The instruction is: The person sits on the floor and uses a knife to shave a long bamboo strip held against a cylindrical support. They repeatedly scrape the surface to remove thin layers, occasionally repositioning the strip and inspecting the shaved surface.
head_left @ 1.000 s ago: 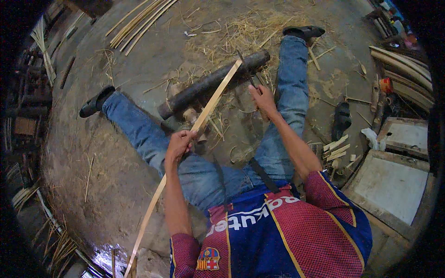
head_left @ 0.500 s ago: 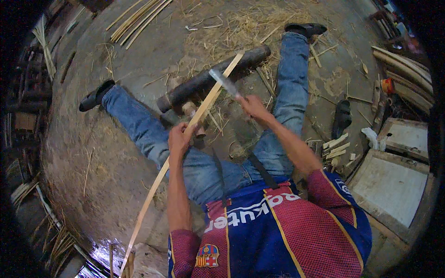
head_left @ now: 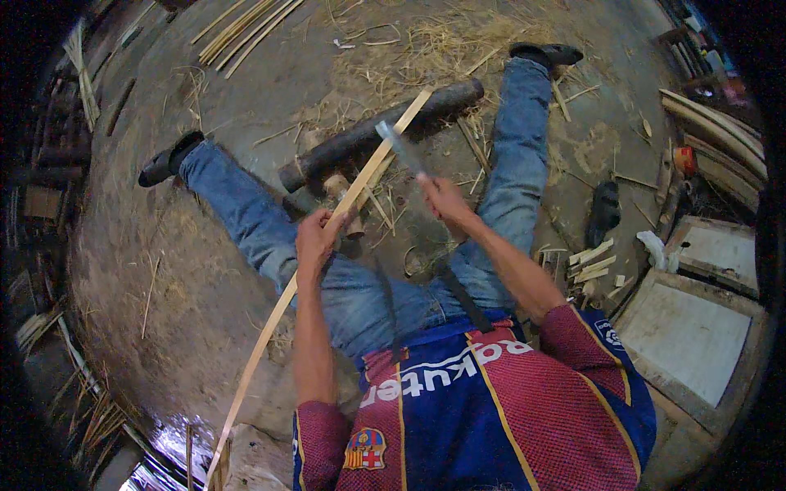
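A long, pale bamboo strip (head_left: pixel 266 334) slants from the lower left up across a dark round log (head_left: pixel 360 146) lying between my outstretched legs. My left hand (head_left: pixel 316 237) is closed around the strip near my left knee. In my right hand (head_left: pixel 446 199) I grip a knife (head_left: pixel 399 147) by its handle, which the fingers mostly hide. The blade, a little blurred, reaches up and left to the strip, close to the log. A short wooden piece (head_left: pixel 336 186) sits beneath the log on its near side.
Shavings (head_left: pixel 401 57) litter the floor beyond the log. Several long strips (head_left: pixel 246 37) lie at the far left. To my right are a loose dark sandal (head_left: pixel 604 209), cut wood pieces (head_left: pixel 594 260), pale-panelled wooden frames (head_left: pixel 692 335) and split bamboo lengths (head_left: pixel 712 139).
The knife and my right hand have shifted very slightly right and down along the strip. My left hand keeps its hold, and the whole view has moved a little.
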`<act>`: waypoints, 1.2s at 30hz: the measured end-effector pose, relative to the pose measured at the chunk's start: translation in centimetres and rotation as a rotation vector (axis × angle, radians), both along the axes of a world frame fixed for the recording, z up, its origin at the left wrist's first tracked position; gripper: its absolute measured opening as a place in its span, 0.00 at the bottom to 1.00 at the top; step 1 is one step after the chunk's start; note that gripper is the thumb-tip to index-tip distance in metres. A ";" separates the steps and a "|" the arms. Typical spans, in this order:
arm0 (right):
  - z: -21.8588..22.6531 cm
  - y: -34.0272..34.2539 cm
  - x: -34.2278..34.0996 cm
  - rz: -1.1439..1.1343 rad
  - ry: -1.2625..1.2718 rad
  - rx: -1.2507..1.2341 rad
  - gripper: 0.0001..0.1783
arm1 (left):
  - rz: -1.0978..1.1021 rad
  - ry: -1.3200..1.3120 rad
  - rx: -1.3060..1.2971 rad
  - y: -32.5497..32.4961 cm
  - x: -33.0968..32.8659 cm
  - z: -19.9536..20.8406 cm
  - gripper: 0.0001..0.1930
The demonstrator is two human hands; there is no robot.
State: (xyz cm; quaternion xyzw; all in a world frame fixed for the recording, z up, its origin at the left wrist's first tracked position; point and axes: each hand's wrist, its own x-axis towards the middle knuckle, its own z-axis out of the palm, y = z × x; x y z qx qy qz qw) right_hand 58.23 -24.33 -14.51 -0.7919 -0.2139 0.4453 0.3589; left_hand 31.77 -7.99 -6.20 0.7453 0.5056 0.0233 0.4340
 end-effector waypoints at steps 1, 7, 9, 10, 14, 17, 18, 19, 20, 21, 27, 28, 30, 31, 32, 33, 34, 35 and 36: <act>-0.2 0.0 0.2 -0.131 0.095 -0.001 0.37 | -0.009 -0.006 0.050 -0.1 0.3 -0.2 0.21; 0.8 0.0 -1.0 -0.005 -0.031 0.002 0.38 | 0.002 -0.059 0.051 0.2 -0.5 -1.7 0.21; 0.4 -0.2 -1.8 0.119 -0.115 0.093 0.38 | -0.021 -0.041 0.076 0.5 0.1 -1.4 0.21; 0.2 -0.5 -2.1 0.139 -0.119 0.105 0.37 | -0.023 -0.038 0.067 0.3 0.0 -1.3 0.21; 1.6 -0.2 -2.2 0.109 -0.056 0.061 0.37 | -0.006 -0.071 0.084 0.3 0.0 -1.1 0.22; -0.8 -0.4 -2.4 0.101 -0.024 0.034 0.38 | -0.008 -0.067 0.050 0.3 0.0 -1.3 0.20; 1.3 -0.3 -3.4 0.139 0.002 0.041 0.38 | 0.018 -0.055 0.023 0.1 -0.7 -1.7 0.20; 2.7 -0.1 -3.8 0.170 0.019 0.050 0.38 | 0.016 -0.047 0.033 0.3 -0.7 -1.6 0.19; 2.4 0.0 -3.7 0.057 0.063 0.065 0.38 | 0.001 -0.036 0.040 0.5 -0.5 -1.4 0.19; 1.9 0.2 -3.5 -0.055 0.107 0.081 0.37 | -0.013 -0.024 0.048 0.5 -0.3 -1.2 0.18; 1.5 0.4 -3.6 0.122 0.116 0.095 0.32 | 0.006 -0.062 -0.022 0.3 -0.4 -1.4 0.19; 2.3 1.3 -3.9 0.046 0.187 0.149 0.31 | 0.012 -0.100 0.014 0.2 -0.5 -1.6 0.19; 2.0 3.9 -4.1 -0.043 0.276 0.178 0.27 | -0.001 -0.173 0.093 0.2 -0.1 -1.7 0.19; 1.8 5.2 -4.2 -0.088 0.318 0.195 0.25 | -0.004 -0.135 0.060 0.1 -0.3 -1.6 0.19; 1.9 6.6 -4.5 -0.146 0.352 0.232 0.22 | -0.003 -0.098 0.030 0.2 -0.4 -1.5 0.18; 2.2 7.9 -5.0 -0.200 0.390 0.267 0.20 | 0.003 -0.058 -0.001 0.2 -0.7 -1.2 0.18; 2.5 9.0 -5.2 -0.252 0.429 0.300 0.18 | 0.014 -0.119 0.155 0.0 -1.2 -0.9 0.17; 2.4 9.6 -4.9 -0.266 0.468 0.299 0.17 | 0.021 -0.178 0.307 -0.5 -1.6 -0.3 0.16; 2.2 10.1 -4.2 -0.284 0.500 0.295 0.17 | 0.024 -0.242 0.455 -1.0 -2.0 0.2 0.16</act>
